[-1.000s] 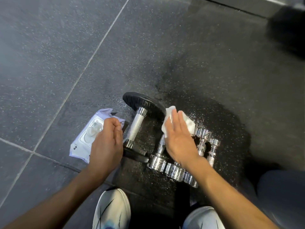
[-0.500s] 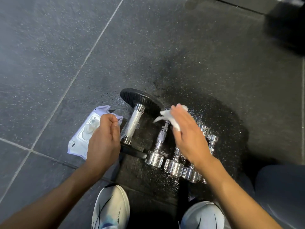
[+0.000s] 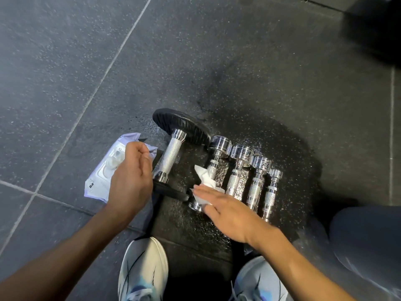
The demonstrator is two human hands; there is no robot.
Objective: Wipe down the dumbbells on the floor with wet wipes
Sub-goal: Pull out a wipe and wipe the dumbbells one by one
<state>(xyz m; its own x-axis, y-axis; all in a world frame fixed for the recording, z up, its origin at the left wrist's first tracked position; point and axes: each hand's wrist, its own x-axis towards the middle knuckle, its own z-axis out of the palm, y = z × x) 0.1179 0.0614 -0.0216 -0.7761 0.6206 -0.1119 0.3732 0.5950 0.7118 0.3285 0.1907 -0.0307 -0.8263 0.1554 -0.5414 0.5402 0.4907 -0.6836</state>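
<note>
Presently the wet wipe (image 3: 206,184) is pressed on the leftmost chrome dumbbell (image 3: 219,145), on the floor (image 3: 65,61), by straight fingers of the right hand (image 3: 227,211); the left hand (image 3: 130,179) is held loosely curled, empty. Unpinched, the wipe may be shed, the dumbbell rolled.

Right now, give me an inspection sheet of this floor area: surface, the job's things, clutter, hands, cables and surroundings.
Surface: dark speckled floor, with a wet patch under the dumbbells.
Job's things: black-plated dumbbell; four chrome dumbbells in a row to its right; white wipe on the leftmost chrome one; wipes pack lying to the left.
Clutter: nothing seen.
Hands: right hand presses the wipe with straight fingers; left hand is relaxed over the pack, contact unclear.
Cables: nothing seen.
Surroundings: two white shoes, a trouser leg, a blurred dark shape at top right.
</note>
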